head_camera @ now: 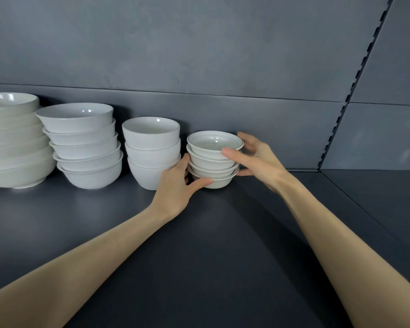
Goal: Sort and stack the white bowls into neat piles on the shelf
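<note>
Head view: the small pile [213,159], four white bowls nested, stands on the dark shelf [199,233] near the back wall [270,129]. The left hand [178,185] grips its bottom bowl and the right hand [258,159] curls round its top bowl. To the left stand three larger piles [85,143], and their top bowls hold nothing.

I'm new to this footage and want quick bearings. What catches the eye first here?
At the smallest bowl stack, right of centre on the dark shelf, the left hand grips the base and the right hand the top bowl. Three more white stacks stand to its left, bowls growing larger leftward.
</note>
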A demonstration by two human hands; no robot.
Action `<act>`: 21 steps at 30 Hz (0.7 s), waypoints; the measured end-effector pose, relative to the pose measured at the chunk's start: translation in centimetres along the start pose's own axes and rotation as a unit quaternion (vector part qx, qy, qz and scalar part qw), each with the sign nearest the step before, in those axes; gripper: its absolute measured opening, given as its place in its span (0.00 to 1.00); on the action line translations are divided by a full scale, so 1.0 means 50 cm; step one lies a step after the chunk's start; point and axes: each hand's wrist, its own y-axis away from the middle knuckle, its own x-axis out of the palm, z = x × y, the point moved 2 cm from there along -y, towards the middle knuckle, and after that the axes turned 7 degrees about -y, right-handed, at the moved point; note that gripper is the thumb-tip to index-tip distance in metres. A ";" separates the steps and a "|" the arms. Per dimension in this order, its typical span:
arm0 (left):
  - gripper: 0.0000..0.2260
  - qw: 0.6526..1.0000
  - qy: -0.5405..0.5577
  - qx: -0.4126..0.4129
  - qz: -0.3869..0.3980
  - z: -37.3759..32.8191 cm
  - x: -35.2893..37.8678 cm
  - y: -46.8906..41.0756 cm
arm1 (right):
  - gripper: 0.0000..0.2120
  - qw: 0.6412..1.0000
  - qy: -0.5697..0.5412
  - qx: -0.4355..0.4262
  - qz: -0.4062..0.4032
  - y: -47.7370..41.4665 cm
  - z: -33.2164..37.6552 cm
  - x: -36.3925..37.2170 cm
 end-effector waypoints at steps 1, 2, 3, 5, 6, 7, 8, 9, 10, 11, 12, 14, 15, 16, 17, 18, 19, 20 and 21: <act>0.27 1.000 -0.004 0.001 -0.001 -0.001 0.000 0.001 | 0.20 1.000 0.002 0.001 0.004 0.000 -0.002 -0.001; 0.27 1.000 -0.010 0.000 -0.002 0.000 0.000 0.000 | 0.18 1.000 0.003 0.001 0.007 0.000 -0.001 -0.001; 0.27 1.000 -0.016 -0.001 -0.002 0.000 -0.001 0.000 | 0.18 1.000 0.006 0.003 0.008 0.000 0.000 -0.001; 0.28 1.000 -0.030 -0.002 0.000 -0.001 -0.002 0.001 | 0.21 1.000 0.008 0.006 0.008 -0.001 0.000 -0.002; 0.29 0.999 -0.036 -0.001 0.002 -0.003 -0.002 0.001 | 0.22 1.000 0.008 0.006 0.007 -0.001 0.001 -0.001; 0.30 0.999 -0.040 -0.002 0.004 -0.003 -0.002 0.002 | 0.23 1.000 0.011 0.009 0.007 0.000 0.002 -0.001; 0.30 0.999 -0.044 -0.006 0.007 -0.005 -0.002 0.002 | 0.24 1.000 0.008 0.009 0.008 0.001 0.003 -0.001; 0.30 0.999 -0.052 -0.009 0.010 -0.006 -0.002 0.003 | 0.26 1.000 0.012 0.010 0.007 0.000 0.002 -0.001; 0.31 0.998 -0.063 -0.015 0.015 -0.008 -0.004 0.003 | 0.29 1.000 0.012 0.008 0.007 -0.001 0.000 -0.001; 0.31 0.997 -0.071 -0.020 0.023 -0.010 -0.005 0.004 | 0.32 1.000 0.016 0.010 0.005 -0.002 0.000 -0.002; 0.32 0.996 -0.076 -0.026 0.028 -0.012 -0.007 0.004 | 0.34 1.000 0.014 0.009 0.006 -0.002 0.002 -0.002; 0.30 0.996 -0.079 -0.028 0.033 -0.022 -0.009 0.008 | 0.38 1.000 0.019 0.011 0.010 -0.002 0.003 -0.004; 0.27 0.996 -0.078 -0.024 0.028 -0.030 -0.010 0.013 | 0.40 0.999 0.031 0.017 0.012 -0.001 0.003 -0.006; 0.24 0.997 -0.077 -0.019 0.021 -0.038 -0.012 0.017 | 0.41 0.999 0.033 0.019 0.013 0.001 0.003 -0.006; 0.22 0.997 -0.080 -0.017 0.016 -0.048 -0.016 0.023 | 0.41 0.999 0.044 0.021 0.012 0.004 0.005 -0.007; 0.20 0.996 -0.088 -0.016 0.012 -0.053 -0.019 0.027 | 0.42 0.999 0.048 0.021 0.013 0.006 0.005 -0.009; 0.19 0.995 -0.100 -0.021 0.012 -0.059 -0.025 0.031 | 0.43 0.997 0.073 0.021 0.009 0.012 0.009 -0.010; 0.18 0.993 -0.113 -0.028 0.016 -0.059 -0.029 0.034 | 0.44 0.996 0.089 0.017 0.013 0.014 0.008 -0.011; 0.17 0.991 -0.125 -0.039 0.022 -0.066 -0.038 0.040 | 0.45 0.993 0.117 0.009 0.006 0.018 0.012 -0.013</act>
